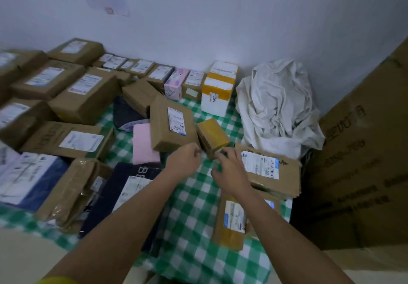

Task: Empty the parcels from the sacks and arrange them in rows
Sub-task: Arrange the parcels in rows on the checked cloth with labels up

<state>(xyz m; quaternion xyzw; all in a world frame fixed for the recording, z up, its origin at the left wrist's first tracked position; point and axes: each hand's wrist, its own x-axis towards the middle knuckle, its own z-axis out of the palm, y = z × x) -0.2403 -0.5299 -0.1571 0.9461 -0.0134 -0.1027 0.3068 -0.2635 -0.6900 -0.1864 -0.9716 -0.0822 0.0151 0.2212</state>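
The small yellow-taped box [212,137] is lying mid-cloth, its near end between both hands. The left hand [183,159] and right hand [229,173] are curling loosely beside it; actual grip cannot be told. Probably the person is placing it; next comes squaring it into the far row [176,78]. Checked cloth [194,206] is offering open room near; the crumpled sack [276,107] is crowding the right.
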